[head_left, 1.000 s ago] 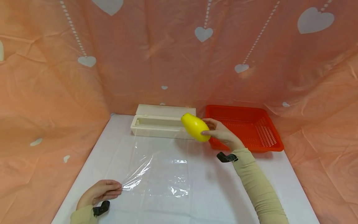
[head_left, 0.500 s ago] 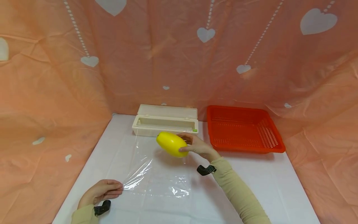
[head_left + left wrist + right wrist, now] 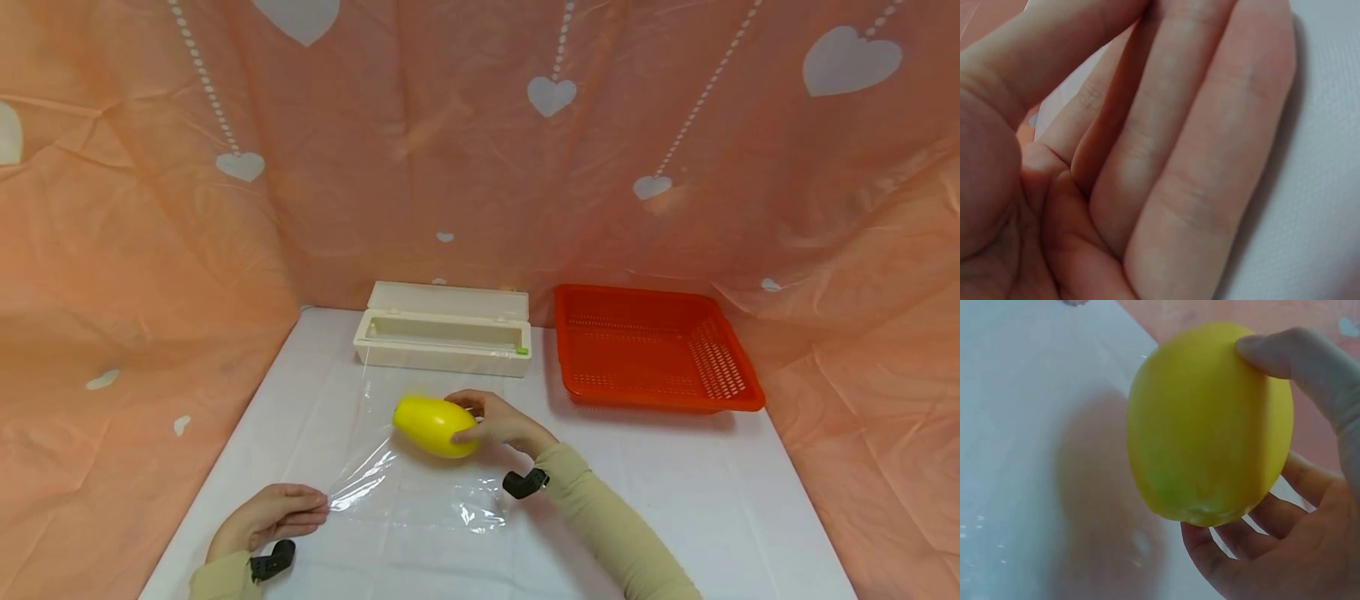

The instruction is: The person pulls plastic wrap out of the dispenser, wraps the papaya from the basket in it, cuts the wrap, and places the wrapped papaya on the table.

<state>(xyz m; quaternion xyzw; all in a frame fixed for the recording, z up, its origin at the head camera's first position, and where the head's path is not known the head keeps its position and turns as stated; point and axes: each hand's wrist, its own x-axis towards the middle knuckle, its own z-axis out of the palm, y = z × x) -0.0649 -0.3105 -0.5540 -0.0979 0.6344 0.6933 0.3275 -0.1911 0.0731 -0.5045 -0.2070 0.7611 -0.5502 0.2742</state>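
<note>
My right hand (image 3: 498, 423) grips a smooth, glossy yellow papaya (image 3: 429, 427), thumb on the near side and fingers behind it. The fruit is over the middle of a sheet of clear plastic wrap (image 3: 427, 492), its narrow end toward the left. In the right wrist view the papaya (image 3: 1204, 425) casts a shadow on the surface below. At the front left, my left hand (image 3: 273, 517) pinches the near left corner of the wrap, pulling creases into it. The left wrist view shows that hand's fingers (image 3: 1197, 150) close along the white surface, with the pinch out of frame.
At the back stands a cream wrap dispenser box (image 3: 442, 358) with its lid (image 3: 450, 300) raised and a small green piece at its right end; the wrap runs out from its front. A red perforated basket (image 3: 660, 396) is right of it, beside the orange curtain (image 3: 480, 183).
My right hand has carried the papaya left and toward me, from beside the basket to over the wrap. The left hand keeps its pinch in about the same place.
</note>
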